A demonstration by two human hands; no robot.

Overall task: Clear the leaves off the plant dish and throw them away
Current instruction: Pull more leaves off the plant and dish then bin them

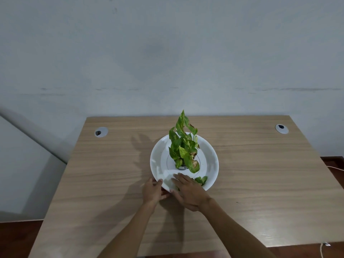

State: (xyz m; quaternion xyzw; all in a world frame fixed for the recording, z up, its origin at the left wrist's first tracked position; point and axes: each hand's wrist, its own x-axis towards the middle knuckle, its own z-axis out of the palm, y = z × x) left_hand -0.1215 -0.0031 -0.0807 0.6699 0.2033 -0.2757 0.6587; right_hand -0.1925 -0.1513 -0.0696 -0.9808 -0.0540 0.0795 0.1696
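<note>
A white round plant dish (208, 151) sits mid-table with a small potted plant (184, 146) of green and yellow leaves standing in its centre. Loose green leaves (202, 180) lie inside the dish near its front rim. My left hand (151, 192) holds the dish's front-left rim, thumb on top of the edge. My right hand (188, 192) reaches over the front rim with its fingers laid flat inside the dish, covering some leaves just left of the visible ones.
The wooden table (260, 174) has two round cable grommets, one at the back left (101, 132) and one at the back right (281, 129). A grey wall stands behind it. A white cable (335, 168) runs along the floor at the right.
</note>
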